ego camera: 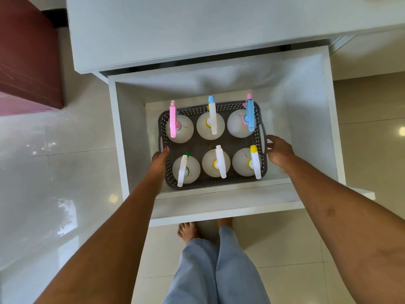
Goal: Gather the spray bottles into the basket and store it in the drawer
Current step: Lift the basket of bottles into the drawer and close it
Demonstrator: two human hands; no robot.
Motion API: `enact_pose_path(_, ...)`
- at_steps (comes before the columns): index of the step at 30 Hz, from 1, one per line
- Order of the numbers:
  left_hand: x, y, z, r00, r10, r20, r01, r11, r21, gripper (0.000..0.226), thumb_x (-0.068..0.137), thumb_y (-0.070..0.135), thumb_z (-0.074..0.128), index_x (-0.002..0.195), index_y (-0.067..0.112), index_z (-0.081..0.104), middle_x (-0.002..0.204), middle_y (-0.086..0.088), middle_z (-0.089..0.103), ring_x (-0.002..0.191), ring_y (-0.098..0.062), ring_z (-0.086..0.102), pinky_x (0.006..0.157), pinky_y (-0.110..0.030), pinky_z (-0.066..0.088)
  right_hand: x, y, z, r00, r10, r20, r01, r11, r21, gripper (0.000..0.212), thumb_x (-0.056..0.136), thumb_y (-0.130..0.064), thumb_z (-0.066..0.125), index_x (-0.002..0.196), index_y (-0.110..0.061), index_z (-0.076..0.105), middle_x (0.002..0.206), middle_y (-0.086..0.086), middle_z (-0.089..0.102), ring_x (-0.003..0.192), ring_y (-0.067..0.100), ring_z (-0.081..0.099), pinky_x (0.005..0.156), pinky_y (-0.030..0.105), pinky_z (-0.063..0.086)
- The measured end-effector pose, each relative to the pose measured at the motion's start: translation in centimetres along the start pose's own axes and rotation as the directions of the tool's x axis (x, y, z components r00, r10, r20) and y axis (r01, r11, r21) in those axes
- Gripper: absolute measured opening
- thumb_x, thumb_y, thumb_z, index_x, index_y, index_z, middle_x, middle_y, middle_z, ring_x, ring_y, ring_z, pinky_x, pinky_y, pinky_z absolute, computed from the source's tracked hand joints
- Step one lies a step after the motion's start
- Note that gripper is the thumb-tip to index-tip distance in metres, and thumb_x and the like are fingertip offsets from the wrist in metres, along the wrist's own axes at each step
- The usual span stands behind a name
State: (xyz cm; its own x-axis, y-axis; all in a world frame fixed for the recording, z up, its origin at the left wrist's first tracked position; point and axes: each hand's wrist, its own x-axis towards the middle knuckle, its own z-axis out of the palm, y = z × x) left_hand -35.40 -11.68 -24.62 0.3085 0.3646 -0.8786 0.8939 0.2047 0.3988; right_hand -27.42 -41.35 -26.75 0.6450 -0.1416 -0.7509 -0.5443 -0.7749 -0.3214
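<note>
Grey perforated basket (pixel 210 145) is sitting on the floor of the open white drawer (pixel 221 207), holding six spray bottles upright in two rows of three; far row: pink-topped bottle (pixel 178 128), blue-nozzled bottle (pixel 210 125), blue-and-pink-topped bottle (pixel 241 123); near row: green-capped bottle (pixel 186 170), white-topped bottle (pixel 215 162), yellow-nozzled bottle (pixel 246 162).

Left hand (pixel 159 162) is pressing against the basket's 9 o'clock wall, thumb lying over the rim beside the side handle; fingers are going down outside the wall and out of sight, so whether they are gripping I cannot tell.

Right hand (pixel 279 151) is meeting the 3 o'clock handle loop, fingertips curling at it; how firmly they are closed is hidden behind the handle, cannot tell.

Room: basket is lying toward 6 o'clock, near the drawer's front panel; a wide band of bare drawer floor is showing at 12 o'clock; narrower gaps are running along the 9 and 3 o'clock walls, just taking the hands; cabinet top (pixel 197 29) is overhanging the drawer's 12 o'clock end.
</note>
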Motion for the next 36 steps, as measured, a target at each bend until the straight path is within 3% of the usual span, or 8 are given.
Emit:
enact_pose_path(8,-6.9,-2.1,-1.4,1.000,-0.030,-0.004,0.029,0.975,-0.222,0.057,0.096,0.045,0.042,0.144,0.017,0.033,0.154,-0.005,0.031,0.143,-0.023,0.026,0.116,-0.038,0.020,-6.6,-1.2,0.9,0.996,0.043,-0.073,-0.031,0.988,0.151,0.050,0.089,-0.003,0.048,0.138,-0.014,0.043,0.126,0.012,0.060,0.118,0.031,0.055,0.090,0.030,0.044)
enact_pose_path(12,-12.7,-3.4,-1.9,0.978,-0.006,-0.206,-0.090,0.887,-0.454,0.046,0.095,0.029,0.050,0.139,0.017,0.043,0.145,-0.004,0.045,0.135,-0.019,0.040,0.114,-0.035,0.030,-12.4,-1.9,3.3,0.992,0.070,-0.107,-0.037,0.959,0.281,0.053,0.090,0.001,0.041,0.141,-0.014,0.037,0.128,0.015,0.059,0.117,0.033,0.055,0.094,0.033,0.044)
enact_pose_path(17,-18.2,-4.1,-1.6,0.868,-0.264,-0.421,-0.013,0.835,-0.550,0.062,0.091,0.035,0.055,0.145,0.017,0.032,0.153,-0.003,0.029,0.135,-0.024,0.039,0.107,-0.034,0.035,-18.3,-3.8,5.1,0.941,0.230,-0.248,-0.067,0.845,0.530,0.053,0.090,0.006,0.037,0.141,-0.009,0.035,0.136,0.017,0.053,0.125,0.030,0.052,0.109,0.036,0.036)
enact_pose_path(20,-19.9,-4.3,-1.0,0.888,-0.423,-0.182,0.176,0.677,-0.715,0.074,0.089,0.050,0.049,0.149,0.019,0.020,0.147,-0.002,0.032,0.125,-0.022,0.049,0.097,-0.023,0.046,-20.7,-4.5,5.5,0.846,0.468,-0.254,-0.162,0.681,0.714,0.053,0.089,0.007,0.040,0.140,-0.008,0.037,0.135,0.018,0.052,0.121,0.032,0.053,0.102,0.034,0.039)
enact_pose_path(23,-19.2,-4.3,-0.7,0.928,-0.355,0.109,0.298,0.538,-0.789,0.092,0.081,0.068,0.045,0.152,0.025,0.007,0.161,0.000,0.012,0.147,-0.017,0.019,0.121,-0.036,0.015,-21.6,-4.8,6.0,0.745,0.656,-0.124,-0.219,0.416,0.883,0.052,0.089,0.003,0.047,0.139,-0.006,0.035,0.137,0.019,0.046,0.117,0.036,0.055,0.091,0.037,0.048)
enact_pose_path(25,-18.3,-3.8,-0.6,0.918,-0.368,0.146,0.326,0.495,-0.806,0.101,0.074,0.074,0.048,0.152,0.027,0.003,0.161,-0.002,0.008,0.149,-0.019,0.013,0.122,-0.039,0.011,-21.4,-5.1,6.5,0.753,0.657,0.041,-0.247,0.224,0.943,0.050,0.091,-0.008,0.050,0.139,-0.010,0.034,0.136,0.017,0.047,0.110,0.034,0.057,0.081,0.035,0.051)
enact_pose_path(28,-18.2,-2.9,-0.5,0.911,-0.381,0.156,0.319,0.412,-0.854,0.108,0.068,0.076,0.052,0.151,0.031,0.000,0.162,-0.002,0.002,0.150,-0.021,0.007,0.123,-0.037,0.009,-21.2,-5.8,6.7,0.777,0.572,0.263,-0.295,-0.038,0.955,0.058,0.095,-0.026,0.048,0.145,-0.020,0.021,0.144,0.013,0.039,0.124,0.033,0.047,0.101,0.043,0.044)
enact_pose_path(36,-18.2,-3.0,-0.7,0.926,-0.346,0.151,0.307,0.455,-0.836,0.105,0.072,0.078,0.044,0.151,0.030,-0.006,0.162,-0.005,-0.002,0.150,-0.020,0.007,0.123,-0.035,0.006,-20.1,-7.7,5.5,0.757,0.557,0.342,-0.318,-0.142,0.937,0.083,0.088,-0.063,0.037,0.148,-0.030,-0.011,0.160,0.003,0.010,0.146,0.030,0.012,0.119,0.051,0.012)
